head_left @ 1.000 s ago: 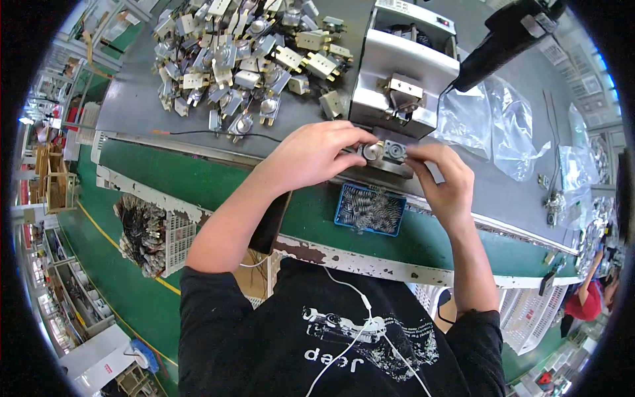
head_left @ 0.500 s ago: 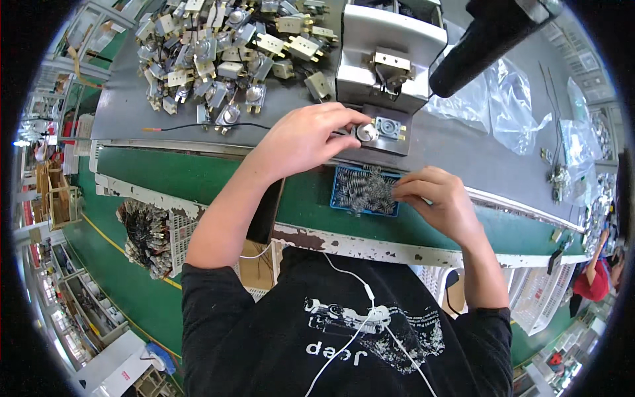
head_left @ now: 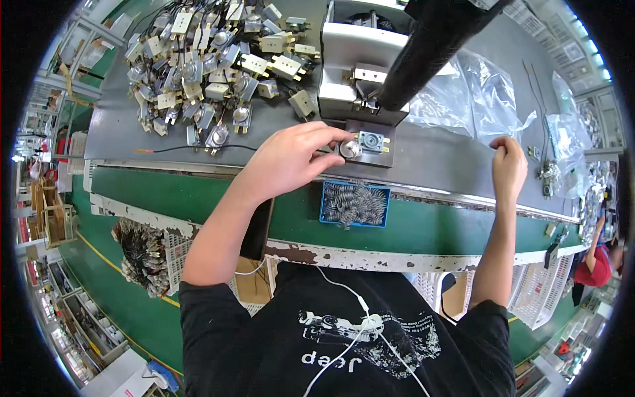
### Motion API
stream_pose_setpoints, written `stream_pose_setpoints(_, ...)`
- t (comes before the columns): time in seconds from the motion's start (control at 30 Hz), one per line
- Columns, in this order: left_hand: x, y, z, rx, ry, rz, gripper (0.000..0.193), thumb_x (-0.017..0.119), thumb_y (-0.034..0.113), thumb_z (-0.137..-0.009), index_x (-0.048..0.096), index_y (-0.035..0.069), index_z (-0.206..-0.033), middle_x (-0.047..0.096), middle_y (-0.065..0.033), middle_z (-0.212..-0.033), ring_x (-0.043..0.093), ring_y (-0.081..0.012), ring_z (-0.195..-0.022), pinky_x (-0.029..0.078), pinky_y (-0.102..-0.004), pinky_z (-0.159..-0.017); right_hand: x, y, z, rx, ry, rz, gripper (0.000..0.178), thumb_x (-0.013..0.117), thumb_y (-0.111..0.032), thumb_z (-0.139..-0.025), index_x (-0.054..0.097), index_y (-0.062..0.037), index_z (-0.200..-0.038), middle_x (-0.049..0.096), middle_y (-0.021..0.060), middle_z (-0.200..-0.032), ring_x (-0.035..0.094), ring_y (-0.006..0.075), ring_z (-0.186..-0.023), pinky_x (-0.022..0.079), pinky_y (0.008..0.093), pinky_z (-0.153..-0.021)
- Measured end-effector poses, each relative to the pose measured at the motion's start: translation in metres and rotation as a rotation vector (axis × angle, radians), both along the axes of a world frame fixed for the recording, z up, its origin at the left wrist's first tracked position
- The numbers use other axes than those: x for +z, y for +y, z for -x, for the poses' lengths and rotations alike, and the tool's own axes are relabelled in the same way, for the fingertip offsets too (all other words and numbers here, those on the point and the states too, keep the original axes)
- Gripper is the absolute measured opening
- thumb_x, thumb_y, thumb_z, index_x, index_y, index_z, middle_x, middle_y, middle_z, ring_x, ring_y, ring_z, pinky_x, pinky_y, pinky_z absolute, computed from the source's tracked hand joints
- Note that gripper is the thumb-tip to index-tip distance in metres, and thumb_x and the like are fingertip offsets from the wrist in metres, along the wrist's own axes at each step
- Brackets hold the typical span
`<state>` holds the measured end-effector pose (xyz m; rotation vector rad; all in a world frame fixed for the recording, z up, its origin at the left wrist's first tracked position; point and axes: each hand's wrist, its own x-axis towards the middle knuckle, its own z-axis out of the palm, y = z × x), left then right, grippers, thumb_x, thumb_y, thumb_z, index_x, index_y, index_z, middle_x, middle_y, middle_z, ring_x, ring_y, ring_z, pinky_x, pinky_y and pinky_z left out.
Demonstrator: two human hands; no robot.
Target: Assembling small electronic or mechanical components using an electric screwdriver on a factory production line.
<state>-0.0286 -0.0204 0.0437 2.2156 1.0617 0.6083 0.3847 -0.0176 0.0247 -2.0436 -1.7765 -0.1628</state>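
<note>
My left hand (head_left: 290, 157) is closed, thumb and fingers pinching a round silver metal part (head_left: 350, 149) at the left of a small press fixture (head_left: 360, 128). A square grey block with a ring-shaped recess and brass tabs (head_left: 372, 141) sits in the fixture, right beside that round part. My right hand (head_left: 509, 169) is raised over the bench at the right, by the clear plastic bags (head_left: 493, 99). Its fingers are curled together, and what they hold, if anything, cannot be made out. A blue tray of small coil springs (head_left: 322, 212) lies between my arms.
Behind the fixture stands a white-and-grey press (head_left: 331, 86) with a thick black handle (head_left: 423, 53) slanting over it. A heap of wired metal-and-white parts (head_left: 198, 73) covers the far left bench. A black wire (head_left: 192, 126) runs toward my left hand. White crates (head_left: 539, 291) stand below the bench.
My right hand has left the spring tray and moved right and farther out, toward the plastic bags. My left hand stays on the round part. The whole view has shifted slightly.
</note>
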Motion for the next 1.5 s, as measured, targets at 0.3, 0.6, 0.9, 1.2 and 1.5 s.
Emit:
stream_pose_setpoints(0.3, 0.005, 0.004, -0.009, -0.005, 0.022, 0.04, 0.031, 0.071, 0.022, -0.088, 0.066, 0.01, -0.117, 0.068, -0.0074, -0.101, 0.068, -0.0247, -0.09, 0.055, -0.0369, -0.078, -0.045, 0.067, -0.038, 0.047, -0.089, -0.029, 0.04, 0.062, -0.019, -0.089, 0.062, -0.0189, -0.129, 0.065, 0.0183, -0.119, 0.061, 0.0391, -0.11, 0.049, 0.0431, -0.092)
stream_pose_setpoints(0.6, 0.002, 0.006, -0.009, 0.0, 0.007, 0.026, 0.035, 0.073, 0.015, -0.085, 0.067, 0.009, -0.12, 0.066, -0.009, -0.097, 0.066, -0.0234, -0.083, 0.053, -0.0338, -0.071, -0.039, 0.095, -0.013, 0.08, 0.044, -0.023, 0.04, 0.071, -0.04, -0.086, 0.07, -0.0152, -0.117, 0.068, 0.0144, -0.116, 0.064, 0.0357, -0.107, 0.05, 0.0407, -0.09)
stream_pose_setpoints(0.9, 0.002, 0.005, -0.01, -0.008, 0.01, 0.019, 0.035, 0.074, 0.016, -0.086, 0.067, 0.01, -0.12, 0.066, -0.0089, -0.096, 0.065, -0.0237, -0.082, 0.053, -0.0345, -0.07, -0.045, 0.092, -0.005, -0.093, 0.026, -0.021, 0.046, 0.07, -0.039, -0.087, 0.067, -0.01, -0.122, 0.067, 0.0181, -0.119, 0.064, 0.0352, -0.111, 0.049, 0.0414, -0.094)
stream_pose_setpoints(1.2, -0.003, 0.003, -0.003, 0.024, -0.008, -0.037, 0.035, 0.074, 0.016, -0.085, 0.067, 0.01, -0.119, 0.066, -0.0086, -0.095, 0.065, -0.0237, -0.082, 0.054, -0.0335, -0.07, 0.01, 0.022, 0.015, 0.192, 0.272, -0.115, 0.017, 0.069, -0.007, -0.09, 0.067, 0.0002, -0.106, 0.071, 0.0094, -0.09, 0.067, 0.0143, -0.08, 0.053, 0.0281, -0.077)
stream_pose_setpoints(1.5, -0.003, 0.006, -0.003, 0.021, 0.031, -0.054, 0.034, 0.073, 0.018, -0.086, 0.068, 0.011, -0.119, 0.066, -0.0087, -0.096, 0.065, -0.0245, -0.08, 0.052, -0.035, -0.07, 0.044, -0.014, 0.149, 0.777, 0.499, 0.203, 0.02, 0.07, -0.001, -0.088, 0.068, -0.0023, -0.108, 0.072, 0.0089, -0.095, 0.065, 0.0157, -0.079, 0.052, 0.0274, -0.073)
